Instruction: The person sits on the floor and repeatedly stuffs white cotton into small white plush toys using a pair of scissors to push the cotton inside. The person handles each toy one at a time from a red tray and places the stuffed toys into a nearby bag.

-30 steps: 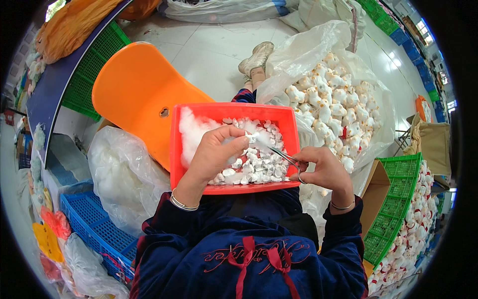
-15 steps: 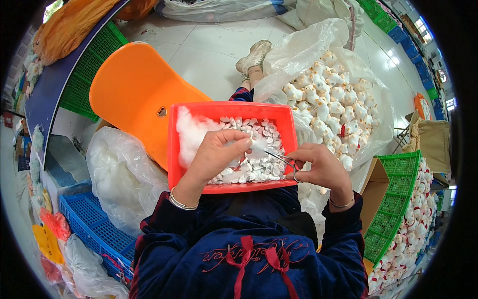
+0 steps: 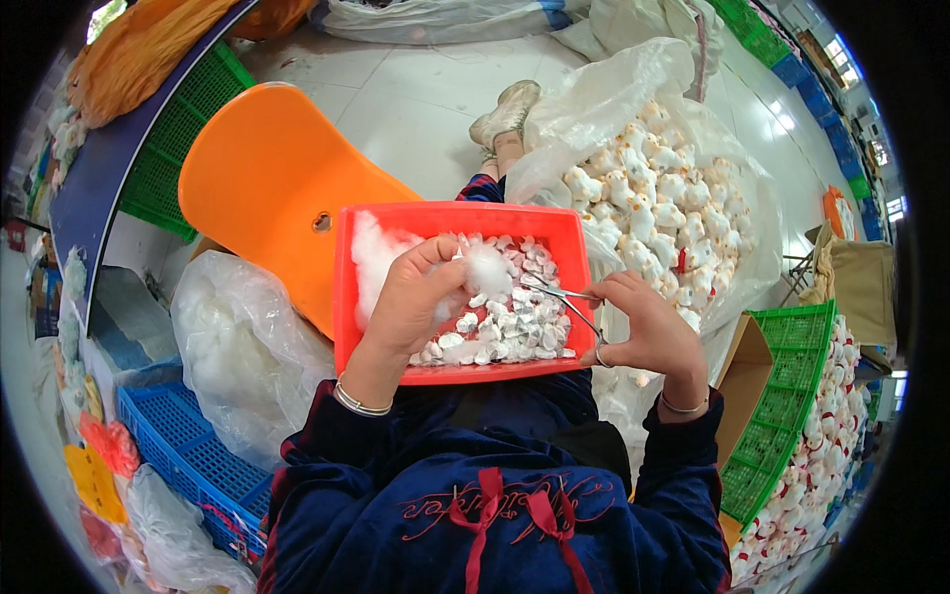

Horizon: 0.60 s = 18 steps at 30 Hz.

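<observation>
A red plastic tray rests on my lap. Along its left side lies white fibre stuffing, and many small white-and-grey fabric pieces fill the middle and right. Over the tray, the fingers of my left hand are closed around a fluffy tuft of stuffing; whether a fabric piece is pinched with it is hidden. My right hand grips metal scissor-handled forceps by the finger loops at the tray's right edge. The handles are spread, and the tips point left, just short of the tuft.
An open clear plastic bag of small white plush toys stands ahead on the right. An orange chair is at the left, above a bag of stuffing and a blue crate. Green crates stand at the right.
The forceps have drawn back right from the left fingers, and their handles have spread apart. My left hand has shifted slightly left, and the tuft now shows more fully.
</observation>
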Each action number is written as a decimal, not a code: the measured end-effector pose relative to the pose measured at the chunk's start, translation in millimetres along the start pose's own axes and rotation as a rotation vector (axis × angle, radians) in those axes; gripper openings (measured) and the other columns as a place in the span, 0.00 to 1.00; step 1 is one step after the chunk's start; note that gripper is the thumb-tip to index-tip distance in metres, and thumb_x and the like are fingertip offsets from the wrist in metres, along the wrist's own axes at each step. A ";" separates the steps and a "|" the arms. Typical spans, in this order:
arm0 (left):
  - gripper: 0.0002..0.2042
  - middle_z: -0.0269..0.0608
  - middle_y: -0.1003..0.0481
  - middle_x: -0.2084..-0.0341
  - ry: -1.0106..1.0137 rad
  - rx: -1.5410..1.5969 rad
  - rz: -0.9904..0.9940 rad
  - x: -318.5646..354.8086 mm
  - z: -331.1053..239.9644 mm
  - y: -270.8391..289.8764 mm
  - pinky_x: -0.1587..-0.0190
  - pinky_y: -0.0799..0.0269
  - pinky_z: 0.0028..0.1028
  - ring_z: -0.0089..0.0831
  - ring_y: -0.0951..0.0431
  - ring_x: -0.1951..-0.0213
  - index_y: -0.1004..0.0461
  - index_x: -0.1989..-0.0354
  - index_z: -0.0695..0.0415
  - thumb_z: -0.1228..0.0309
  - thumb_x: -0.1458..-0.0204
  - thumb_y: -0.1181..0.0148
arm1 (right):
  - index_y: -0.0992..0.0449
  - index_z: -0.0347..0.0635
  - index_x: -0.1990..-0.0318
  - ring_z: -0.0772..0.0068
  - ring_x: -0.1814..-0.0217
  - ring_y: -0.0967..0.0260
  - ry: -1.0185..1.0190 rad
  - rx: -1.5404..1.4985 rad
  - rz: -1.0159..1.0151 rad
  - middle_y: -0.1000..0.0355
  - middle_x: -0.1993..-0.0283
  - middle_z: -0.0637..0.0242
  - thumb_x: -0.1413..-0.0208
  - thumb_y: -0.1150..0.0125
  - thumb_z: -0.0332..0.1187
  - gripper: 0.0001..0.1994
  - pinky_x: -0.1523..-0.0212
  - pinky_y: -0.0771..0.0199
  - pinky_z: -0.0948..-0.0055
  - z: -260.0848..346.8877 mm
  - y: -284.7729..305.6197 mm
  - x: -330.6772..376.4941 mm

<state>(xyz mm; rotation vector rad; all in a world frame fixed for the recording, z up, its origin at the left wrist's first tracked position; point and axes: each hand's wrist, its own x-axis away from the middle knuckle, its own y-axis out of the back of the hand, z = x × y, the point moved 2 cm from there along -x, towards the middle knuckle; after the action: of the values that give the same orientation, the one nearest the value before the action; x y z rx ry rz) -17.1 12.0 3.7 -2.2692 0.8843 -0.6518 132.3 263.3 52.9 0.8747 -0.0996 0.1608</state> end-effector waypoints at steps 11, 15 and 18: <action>0.07 0.37 0.20 0.66 -0.001 0.047 0.074 0.3 12.2 10.9 0.75 0.33 0.15 0.15 0.29 0.77 0.25 0.56 0.59 0.73 0.40 0.41 | 0.22 0.39 0.44 0.56 0.44 0.29 0.176 -0.383 -0.018 0.25 0.50 0.58 0.60 0.18 0.36 0.32 0.41 0.30 0.61 -8.7 -25.3 -20.8; 0.03 0.32 0.22 0.70 -0.008 -0.230 -0.107 -0.5 12.5 4.4 0.73 0.31 0.17 0.15 0.26 0.74 0.23 0.60 0.59 0.76 0.41 0.40 | 0.18 0.38 0.54 0.57 0.59 0.26 0.147 -0.321 -0.023 0.24 0.65 0.60 0.57 0.22 0.31 0.20 0.56 0.27 0.61 -3.6 -19.8 -14.6; 0.04 0.31 0.22 0.71 -0.037 -0.256 -0.134 3.8 12.6 -4.0 0.73 0.31 0.17 0.14 0.26 0.74 0.21 0.59 0.61 0.75 0.40 0.38 | 0.18 0.37 0.58 0.55 0.63 0.26 0.102 -0.164 -0.083 0.25 0.68 0.59 0.57 0.22 0.32 0.17 0.61 0.28 0.60 9.8 -12.3 -12.4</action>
<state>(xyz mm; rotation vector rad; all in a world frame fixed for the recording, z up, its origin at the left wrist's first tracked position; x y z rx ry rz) -5.0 16.1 -1.5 -2.5790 0.8444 -0.5797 122.1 246.8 48.0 0.7049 0.0182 0.1178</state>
